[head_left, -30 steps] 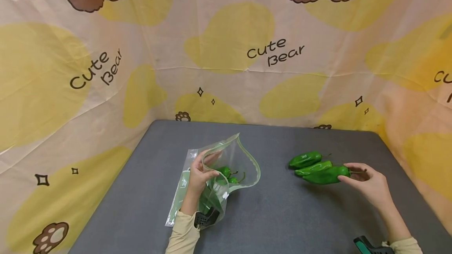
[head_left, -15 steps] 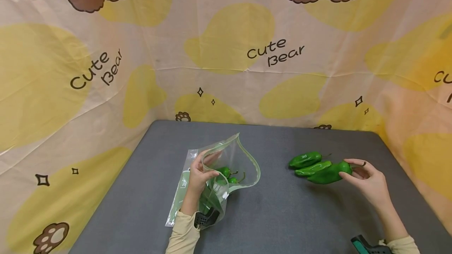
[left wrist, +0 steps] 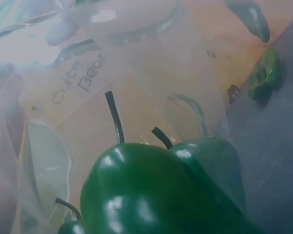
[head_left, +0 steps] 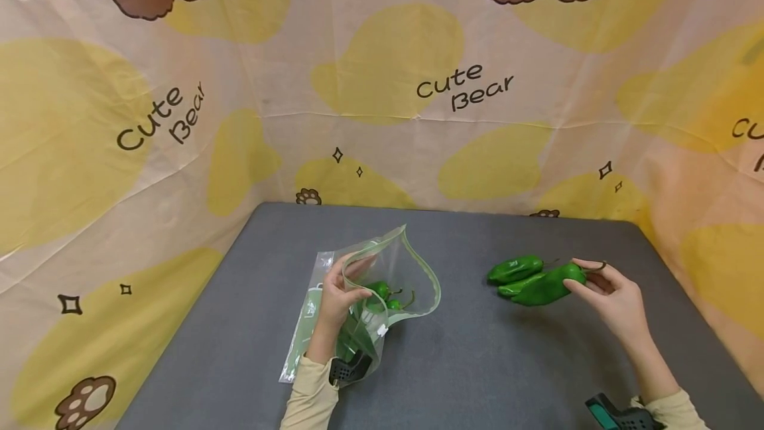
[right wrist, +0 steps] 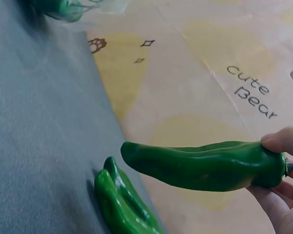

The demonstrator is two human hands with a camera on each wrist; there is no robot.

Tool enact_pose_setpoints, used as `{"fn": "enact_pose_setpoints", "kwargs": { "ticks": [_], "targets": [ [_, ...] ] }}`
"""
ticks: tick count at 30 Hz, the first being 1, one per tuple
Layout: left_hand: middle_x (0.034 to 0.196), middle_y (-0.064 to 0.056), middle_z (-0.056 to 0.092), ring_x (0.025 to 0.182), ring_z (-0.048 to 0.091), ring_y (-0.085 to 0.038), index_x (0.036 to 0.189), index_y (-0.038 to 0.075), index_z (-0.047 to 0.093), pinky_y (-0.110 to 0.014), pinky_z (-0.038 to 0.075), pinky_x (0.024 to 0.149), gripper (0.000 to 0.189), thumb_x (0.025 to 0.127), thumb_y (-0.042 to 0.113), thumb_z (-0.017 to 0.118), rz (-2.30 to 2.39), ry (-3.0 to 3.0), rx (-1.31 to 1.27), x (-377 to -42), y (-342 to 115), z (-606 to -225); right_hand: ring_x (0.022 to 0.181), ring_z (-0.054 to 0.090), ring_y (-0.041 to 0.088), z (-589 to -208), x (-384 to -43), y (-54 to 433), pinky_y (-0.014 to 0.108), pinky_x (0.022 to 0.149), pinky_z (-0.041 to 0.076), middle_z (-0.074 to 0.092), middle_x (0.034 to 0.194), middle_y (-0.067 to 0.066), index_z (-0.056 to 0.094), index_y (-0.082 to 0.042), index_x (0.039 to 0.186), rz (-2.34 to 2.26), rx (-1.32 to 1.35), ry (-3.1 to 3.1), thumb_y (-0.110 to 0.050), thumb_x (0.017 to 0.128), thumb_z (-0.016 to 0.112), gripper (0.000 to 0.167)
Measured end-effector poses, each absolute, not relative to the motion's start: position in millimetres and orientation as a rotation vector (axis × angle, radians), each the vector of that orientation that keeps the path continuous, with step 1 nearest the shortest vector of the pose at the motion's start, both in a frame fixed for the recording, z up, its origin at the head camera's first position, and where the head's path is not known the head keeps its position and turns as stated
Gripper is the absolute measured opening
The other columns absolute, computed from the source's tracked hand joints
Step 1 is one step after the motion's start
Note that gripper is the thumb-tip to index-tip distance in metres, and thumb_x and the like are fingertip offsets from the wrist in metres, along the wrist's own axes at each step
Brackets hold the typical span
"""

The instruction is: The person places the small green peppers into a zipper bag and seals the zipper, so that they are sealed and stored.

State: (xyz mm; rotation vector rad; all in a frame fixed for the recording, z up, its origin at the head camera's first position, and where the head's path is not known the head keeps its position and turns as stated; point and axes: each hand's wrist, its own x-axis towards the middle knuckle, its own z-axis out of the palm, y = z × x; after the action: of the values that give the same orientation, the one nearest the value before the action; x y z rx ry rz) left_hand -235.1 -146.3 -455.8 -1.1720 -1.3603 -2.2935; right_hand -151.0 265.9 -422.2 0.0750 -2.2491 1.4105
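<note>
My left hand [head_left: 337,292] grips the rim of a clear zip bag [head_left: 418,261] with a green edge, its mouth spread wide. Several green peppers [left wrist: 141,190] lie inside, stems toward the opening. On the right, my right hand [head_left: 617,304] pinches a long green pepper [right wrist: 205,165] at its stem end between thumb and fingers. This pepper's tip points left and sits above the table in the right wrist view. Two more green peppers, a far one [head_left: 514,269] and a nearer one [head_left: 510,289], lie beside it on the table; the held pepper partly covers the nearer one.
Under the open bag lies a flat clear-and-green plastic packet [head_left: 298,350]. The grey table [head_left: 453,363] is walled by a printed bear cloth [head_left: 382,151] at the back and sides. A dark wrist device [head_left: 351,369] sits on the left forearm.
My right hand has lifted the pepper slightly and shifted it a little left and away from me, so it now overlaps the middle pepper more. The left hand and bag have stayed put.
</note>
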Motion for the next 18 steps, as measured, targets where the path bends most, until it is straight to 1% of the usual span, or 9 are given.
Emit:
{"fn": "enact_pose_setpoints", "kwargs": {
  "ticks": [5, 9, 12, 14, 15, 16, 18],
  "targets": [
    [0.116, -0.008, 0.057, 0.109, 0.051, -0.020, 0.121, 0.006, 0.052, -0.020, 0.049, 0.070, 0.054, 0.071, 0.011, 0.073, -2.281, -1.369, -1.179, -234.3, -145.2, -454.1, 0.089, 0.056, -0.002, -411.2, -150.1, 254.7, 0.012, 0.072, 0.045, 0.058, 0.104, -0.012, 0.060, 0.002, 0.111, 1.386, 0.080, -2.273, 0.001, 0.078, 0.067, 0.034],
    [0.117, -0.008, 0.057, 0.110, 0.051, -0.021, 0.122, 0.006, 0.051, -0.021, 0.049, 0.073, 0.056, 0.071, 0.012, 0.073, -2.285, -1.378, -1.192, -234.4, -143.8, -452.1, 0.090, 0.056, 0.001, -411.7, -153.7, 255.0, 0.013, 0.073, 0.046, 0.059, 0.106, -0.004, 0.059, 0.003, 0.112, 1.406, 0.120, -2.253, 0.003, 0.076, 0.067, 0.036],
    [0.117, -0.009, 0.056, 0.110, 0.050, -0.022, 0.122, 0.004, 0.051, -0.021, 0.049, 0.073, 0.056, 0.071, 0.012, 0.072, -2.287, -1.364, -1.200, -234.3, -143.7, -452.1, 0.093, 0.058, 0.006, -438.0, -169.0, 274.3, 0.014, 0.073, 0.046, 0.058, 0.110, 0.005, 0.059, 0.003, 0.113, 1.572, 0.279, -2.133, 0.010, 0.073, 0.067, 0.041],
    [0.117, -0.009, 0.057, 0.110, 0.051, -0.022, 0.122, 0.003, 0.050, -0.020, 0.049, 0.072, 0.056, 0.071, 0.012, 0.072, -2.283, -1.357, -1.199, -234.0, -144.1, -452.3, 0.095, 0.057, 0.008, -441.1, -171.9, 275.9, 0.016, 0.074, 0.047, 0.056, 0.112, 0.008, 0.059, 0.002, 0.114, 1.578, 0.315, -2.143, 0.008, 0.074, 0.067, 0.042],
    [0.117, -0.009, 0.056, 0.110, 0.050, -0.022, 0.122, 0.003, 0.050, -0.020, 0.049, 0.071, 0.056, 0.071, 0.012, 0.072, -2.280, -1.351, -1.202, -233.9, -144.4, -452.5, 0.096, 0.057, 0.008, -445.9, -175.0, 278.3, 0.015, 0.074, 0.046, 0.055, 0.113, 0.009, 0.058, 0.003, 0.114, 1.632, 0.372, -2.100, 0.011, 0.074, 0.066, 0.042],
    [0.116, -0.009, 0.057, 0.110, 0.051, -0.021, 0.122, 0.003, 0.050, -0.021, 0.049, 0.072, 0.056, 0.071, 0.012, 0.072, -2.279, -1.354, -1.195, -233.8, -144.8, -452.8, 0.096, 0.057, 0.008, -444.2, -174.9, 275.8, 0.015, 0.075, 0.046, 0.055, 0.113, 0.010, 0.058, 0.004, 0.114, 1.627, 0.389, -2.098, 0.012, 0.074, 0.065, 0.041],
    [0.116, -0.009, 0.057, 0.110, 0.051, -0.021, 0.121, 0.004, 0.051, -0.022, 0.048, 0.075, 0.056, 0.071, 0.012, 0.072, -2.274, -1.356, -1.192, -233.6, -145.6, -453.1, 0.096, 0.056, 0.007, -425.2, -166.9, 259.2, 0.015, 0.075, 0.046, 0.055, 0.111, 0.008, 0.058, 0.004, 0.114, 1.490, 0.354, -2.187, 0.008, 0.076, 0.065, 0.038]
  ]
}}
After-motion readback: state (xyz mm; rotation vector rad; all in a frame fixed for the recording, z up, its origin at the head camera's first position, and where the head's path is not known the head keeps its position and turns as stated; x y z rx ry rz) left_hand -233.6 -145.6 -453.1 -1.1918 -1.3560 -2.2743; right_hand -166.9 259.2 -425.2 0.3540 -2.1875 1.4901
